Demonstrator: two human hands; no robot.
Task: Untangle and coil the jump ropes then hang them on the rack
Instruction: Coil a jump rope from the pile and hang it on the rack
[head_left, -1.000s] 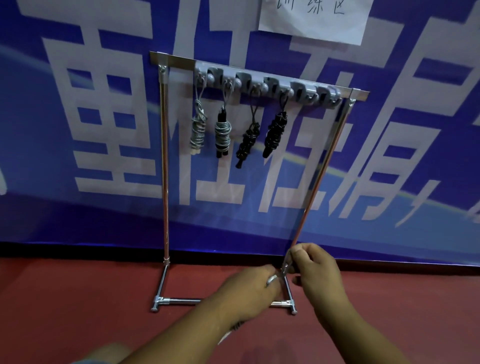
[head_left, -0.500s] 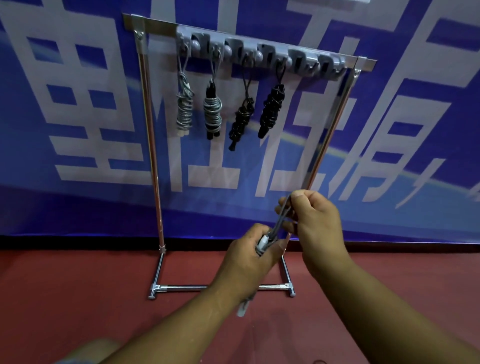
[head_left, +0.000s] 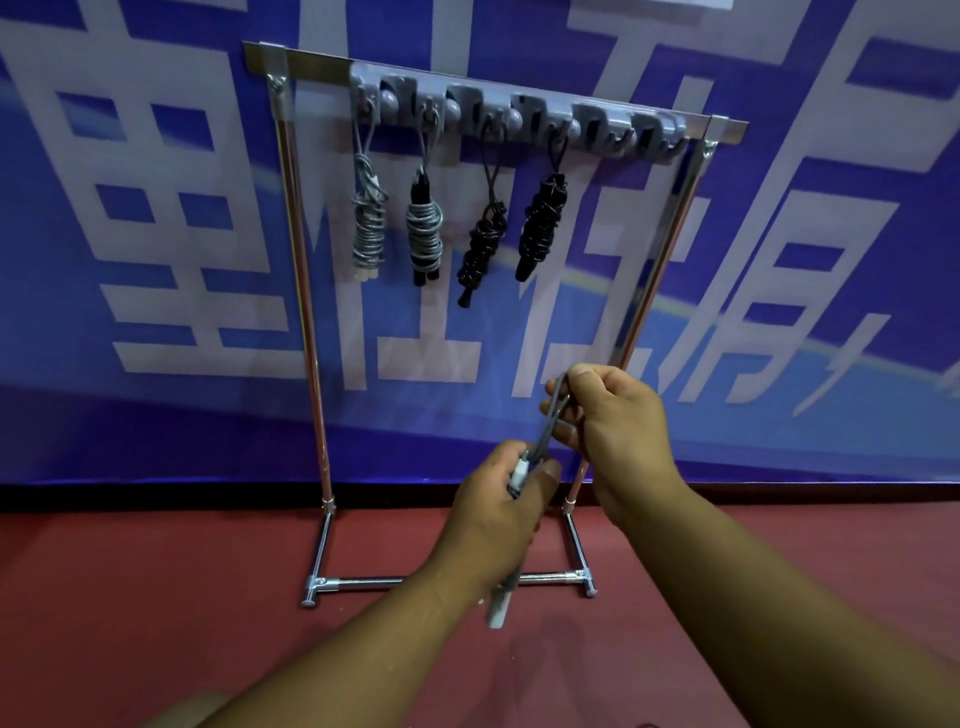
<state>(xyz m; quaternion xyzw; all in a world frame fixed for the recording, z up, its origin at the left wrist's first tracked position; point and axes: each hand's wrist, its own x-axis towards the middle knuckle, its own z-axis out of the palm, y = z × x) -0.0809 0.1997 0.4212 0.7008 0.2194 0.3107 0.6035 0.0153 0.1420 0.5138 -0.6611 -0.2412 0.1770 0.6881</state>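
Observation:
A chrome rack (head_left: 304, 291) stands on the red floor, with a grey hook bar (head_left: 519, 117) along its top. Several coiled jump ropes hang from the hooks: two grey ones (head_left: 370, 223) (head_left: 425, 234) on the left and two black ones (head_left: 482, 249) (head_left: 543, 223) to their right. My left hand (head_left: 498, 514) grips a coiled grey jump rope with white handles (head_left: 501, 605) that stick out below my fist. My right hand (head_left: 615, 431) pinches the rope's grey loop (head_left: 550, 415) and holds it up above the left hand, in front of the rack's right post.
A blue banner (head_left: 156, 260) with large white characters covers the wall behind the rack. The rack's base bar (head_left: 363, 583) lies on the red floor (head_left: 156, 597). The right end of the hook bar has hooks (head_left: 644, 137) with nothing hanging from them.
Both hands have risen from near the rack's base to mid height. The right hand has drawn the rope's loop upward, away from the left hand.

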